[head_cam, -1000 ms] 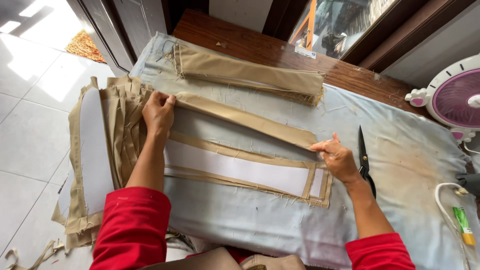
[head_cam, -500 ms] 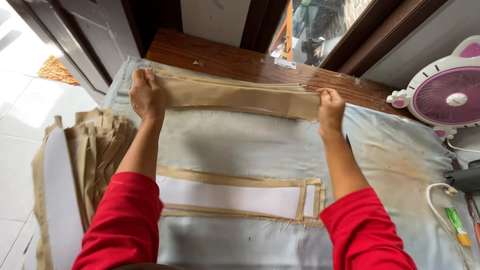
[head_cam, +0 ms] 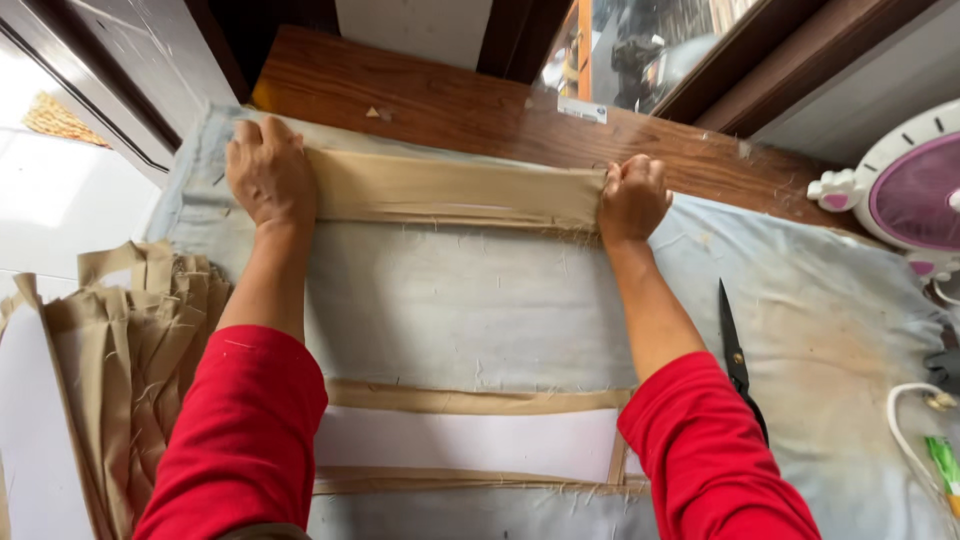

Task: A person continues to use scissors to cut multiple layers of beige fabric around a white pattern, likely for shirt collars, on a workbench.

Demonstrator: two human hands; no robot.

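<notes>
A stack of folded tan fabric strips (head_cam: 450, 188) lies along the far side of the pale blue padded table cover (head_cam: 480, 310). My left hand (head_cam: 268, 172) presses down on its left end and my right hand (head_cam: 632, 197) grips its right end. Nearer to me lies a white panel framed with tan strips (head_cam: 470, 440), partly hidden by my red sleeves.
Black scissors (head_cam: 735, 350) lie on the cover right of my right arm. A pile of tan strips (head_cam: 130, 370) hangs off the left edge. A pink and white fan (head_cam: 905, 190) stands at the right, with a white cable (head_cam: 905, 440) below it. Bare wooden tabletop (head_cam: 450, 105) runs behind.
Both hands left the white framed panel and reached to the far stack of tan strips, settling on its two ends. The view tilted toward the far edge.
</notes>
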